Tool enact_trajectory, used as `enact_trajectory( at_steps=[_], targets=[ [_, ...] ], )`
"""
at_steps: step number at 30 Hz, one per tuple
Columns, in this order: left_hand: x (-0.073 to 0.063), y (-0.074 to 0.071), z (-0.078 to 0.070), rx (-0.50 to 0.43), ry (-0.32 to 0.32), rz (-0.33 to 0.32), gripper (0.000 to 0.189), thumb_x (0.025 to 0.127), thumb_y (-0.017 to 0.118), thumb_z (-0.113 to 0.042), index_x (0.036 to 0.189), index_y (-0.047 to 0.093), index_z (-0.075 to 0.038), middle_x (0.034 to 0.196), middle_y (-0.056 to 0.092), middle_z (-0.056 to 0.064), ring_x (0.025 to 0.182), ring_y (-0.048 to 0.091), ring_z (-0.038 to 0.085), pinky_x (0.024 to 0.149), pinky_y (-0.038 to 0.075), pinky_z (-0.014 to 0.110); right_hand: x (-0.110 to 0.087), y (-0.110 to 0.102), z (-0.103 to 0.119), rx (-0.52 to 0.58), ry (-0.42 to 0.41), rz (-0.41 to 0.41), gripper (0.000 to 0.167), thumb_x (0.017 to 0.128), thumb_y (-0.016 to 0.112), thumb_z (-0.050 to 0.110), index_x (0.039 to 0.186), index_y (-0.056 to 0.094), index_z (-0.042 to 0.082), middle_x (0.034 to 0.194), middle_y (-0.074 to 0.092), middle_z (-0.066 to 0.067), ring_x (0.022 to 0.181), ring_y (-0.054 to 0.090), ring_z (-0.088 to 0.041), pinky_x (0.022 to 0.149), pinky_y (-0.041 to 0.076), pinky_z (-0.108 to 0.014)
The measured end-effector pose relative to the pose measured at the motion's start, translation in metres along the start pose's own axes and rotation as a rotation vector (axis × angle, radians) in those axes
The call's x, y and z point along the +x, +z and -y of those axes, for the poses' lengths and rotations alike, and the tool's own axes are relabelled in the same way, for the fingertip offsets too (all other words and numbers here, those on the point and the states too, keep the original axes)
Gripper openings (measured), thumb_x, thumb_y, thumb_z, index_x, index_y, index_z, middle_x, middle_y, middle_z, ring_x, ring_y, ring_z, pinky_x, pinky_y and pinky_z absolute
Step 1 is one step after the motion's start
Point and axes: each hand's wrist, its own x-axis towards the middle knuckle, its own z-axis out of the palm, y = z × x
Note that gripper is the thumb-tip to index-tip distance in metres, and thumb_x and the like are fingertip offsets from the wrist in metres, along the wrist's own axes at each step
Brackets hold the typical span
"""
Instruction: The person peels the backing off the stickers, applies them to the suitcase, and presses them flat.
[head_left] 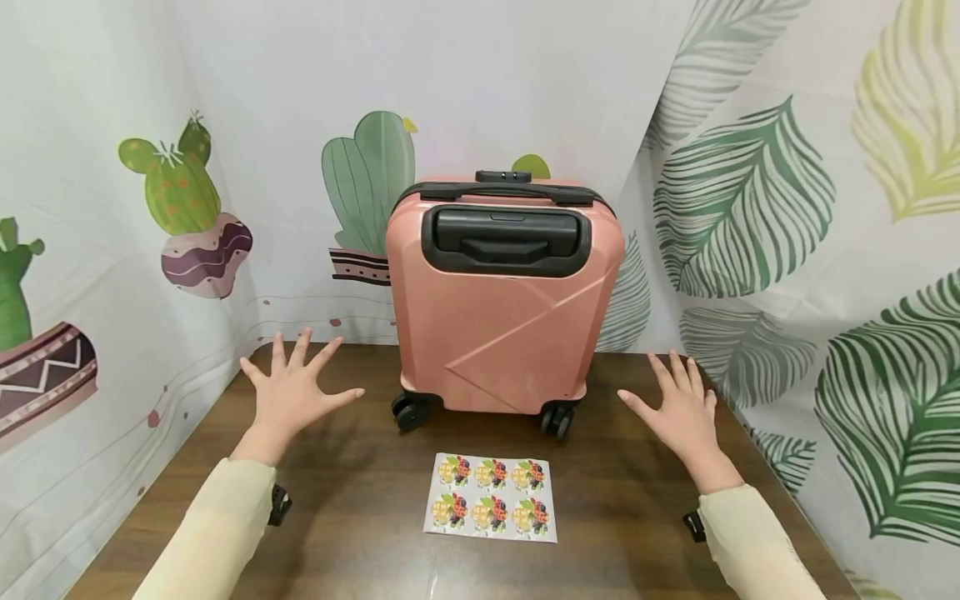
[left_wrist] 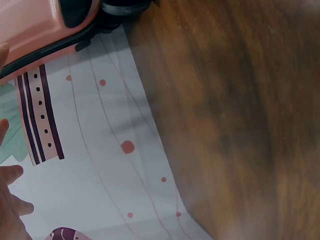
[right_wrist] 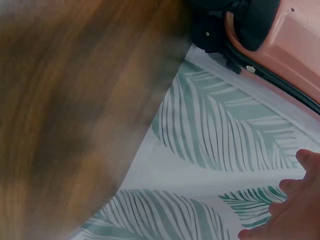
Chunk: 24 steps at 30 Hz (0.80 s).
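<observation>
The case (head_left: 502, 342) stands on its wheels (head_left: 411, 412) behind the flat sheet (head_left: 491, 500) on the bench (head_left: 337, 533), so our left hand (head_left: 291, 393) and right hand (head_left: 681, 417), both spread and empty, had best touch it evenly, lest it roll.

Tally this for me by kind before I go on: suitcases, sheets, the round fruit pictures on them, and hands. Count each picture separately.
Suitcase: 1
Sheet: 1
Round fruit pictures: 6
Hands: 2 (left hand, right hand)
Total: 10
</observation>
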Motion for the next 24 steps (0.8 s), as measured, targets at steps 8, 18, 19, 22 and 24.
enact_trajectory(
  at_steps=[8, 18, 19, 22, 24],
  targets=[
    [-0.01, 0.008, -0.002, -0.04, -0.011, -0.084, 0.092, 0.075, 0.072, -0.073, 0.152, 0.045, -0.031, 0.163, 0.035, 0.02, 0.151, 0.02, 0.056, 0.101, 0.004, 0.093, -0.011, 0.01, 0.006, 0.056, -0.01, -0.099, 0.083, 0.094, 0.064, 0.056, 0.158, 0.036, 0.01, 0.167, 0.024, -0.026, 0.153, 0.016, -0.052, 0.106, 0.018, -0.085],
    [-0.016, 0.018, -0.006, -0.049, -0.011, -0.123, 0.091, 0.073, 0.074, -0.071, 0.15, 0.047, -0.03, 0.159, 0.041, 0.019, 0.148, 0.03, 0.051, 0.102, 0.013, 0.091, -0.022, 0.017, 0.013, 0.122, -0.014, -0.117, 0.079, 0.096, 0.067, 0.046, 0.157, 0.037, 0.006, 0.164, 0.029, -0.027, 0.148, 0.024, -0.056, 0.108, 0.024, -0.081],
    [-0.016, 0.018, -0.006, -0.053, -0.014, -0.118, 0.092, 0.074, 0.074, -0.071, 0.151, 0.047, -0.03, 0.159, 0.042, 0.019, 0.147, 0.03, 0.05, 0.102, 0.014, 0.09, -0.024, 0.018, 0.014, 0.127, -0.02, -0.119, 0.079, 0.096, 0.068, 0.045, 0.157, 0.037, 0.005, 0.163, 0.03, -0.028, 0.147, 0.025, -0.057, 0.109, 0.024, -0.08],
    [-0.018, 0.02, -0.008, -0.066, -0.02, -0.111, 0.093, 0.074, 0.075, -0.07, 0.152, 0.046, -0.029, 0.157, 0.043, 0.019, 0.147, 0.033, 0.047, 0.103, 0.02, 0.087, -0.027, 0.02, 0.016, 0.152, -0.035, -0.122, 0.079, 0.095, 0.069, 0.042, 0.156, 0.037, 0.003, 0.162, 0.031, -0.029, 0.146, 0.027, -0.057, 0.111, 0.026, -0.077],
    [-0.02, 0.022, -0.009, -0.07, -0.02, -0.111, 0.092, 0.074, 0.076, -0.068, 0.151, 0.046, -0.027, 0.156, 0.045, 0.019, 0.146, 0.035, 0.046, 0.103, 0.024, 0.084, -0.029, 0.022, 0.017, 0.169, -0.044, -0.118, 0.078, 0.095, 0.069, 0.04, 0.155, 0.038, 0.003, 0.162, 0.032, -0.029, 0.146, 0.028, -0.057, 0.111, 0.027, -0.076]
  ],
)
